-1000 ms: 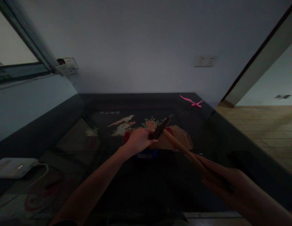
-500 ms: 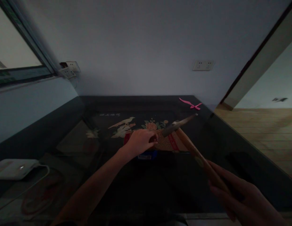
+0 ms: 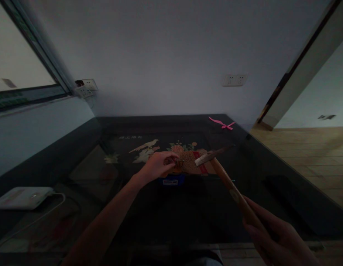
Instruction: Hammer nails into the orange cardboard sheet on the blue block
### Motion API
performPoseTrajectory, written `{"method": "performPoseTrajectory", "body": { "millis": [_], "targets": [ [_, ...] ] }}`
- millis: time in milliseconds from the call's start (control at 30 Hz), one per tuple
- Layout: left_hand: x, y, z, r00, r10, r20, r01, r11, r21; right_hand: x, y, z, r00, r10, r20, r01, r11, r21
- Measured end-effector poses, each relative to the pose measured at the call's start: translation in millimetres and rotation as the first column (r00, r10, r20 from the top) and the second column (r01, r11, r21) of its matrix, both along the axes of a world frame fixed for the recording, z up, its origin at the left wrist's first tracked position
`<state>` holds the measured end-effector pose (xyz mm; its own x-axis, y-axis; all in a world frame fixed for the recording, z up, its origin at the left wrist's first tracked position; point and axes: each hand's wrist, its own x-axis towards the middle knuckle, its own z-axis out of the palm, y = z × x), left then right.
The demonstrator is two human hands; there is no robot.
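Observation:
My right hand (image 3: 273,231) is wrapped round the wooden handle of a hammer (image 3: 229,184). Its metal head is raised to the right of my left hand (image 3: 160,164), apart from it. The fingers of my left hand are curled in a pinch; what is between them is too dark to make out. Several thin dark upright pins, like nails (image 3: 180,163), stand just beside these fingertips. Beneath them shows a blue box (image 3: 171,181) with a pale label. A brown speckled piece with red bands (image 3: 189,162) lies behind and to the right.
The dark glossy table (image 3: 199,214) has a bird-and-flower picture on it. A pink ribbon (image 3: 223,125) lies at the far right corner. At left sits a white device (image 3: 24,197) with a cable. A dark flat object (image 3: 293,207) lies at right. Wall sockets (image 3: 234,80) are behind.
The hammer head has come down a little and to the right. My left hand has shifted slightly left, and the upright pins beside its fingertips now show.

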<state>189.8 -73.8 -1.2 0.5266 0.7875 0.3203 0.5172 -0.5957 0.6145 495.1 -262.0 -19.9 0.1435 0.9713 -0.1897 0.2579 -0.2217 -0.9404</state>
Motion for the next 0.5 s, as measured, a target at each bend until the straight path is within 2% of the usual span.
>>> {"method": "performPoseTrajectory", "body": {
  "millis": [200, 400, 500],
  "targets": [
    [6.2, -5.1, -5.7, 0.996, 0.052, 0.066, -0.055, 0.997, 0.056, -10.4, -1.2, 3.1, 0.997, -0.062, -0.038, 0.063, 0.998, 0.026],
    [6.3, -8.3, -16.6, 0.978, 0.113, 0.177, -0.128, 0.989, 0.071, 3.1, 3.8, -4.7, 0.996, 0.09, -0.019, -0.091, 0.994, -0.057],
    [6.4, -9.3, -21.8, 0.963, 0.137, 0.232, -0.152, 0.987, 0.048, 4.3, 6.0, -8.5, 0.996, 0.08, -0.037, -0.082, 0.995, -0.055]
  ]
}}
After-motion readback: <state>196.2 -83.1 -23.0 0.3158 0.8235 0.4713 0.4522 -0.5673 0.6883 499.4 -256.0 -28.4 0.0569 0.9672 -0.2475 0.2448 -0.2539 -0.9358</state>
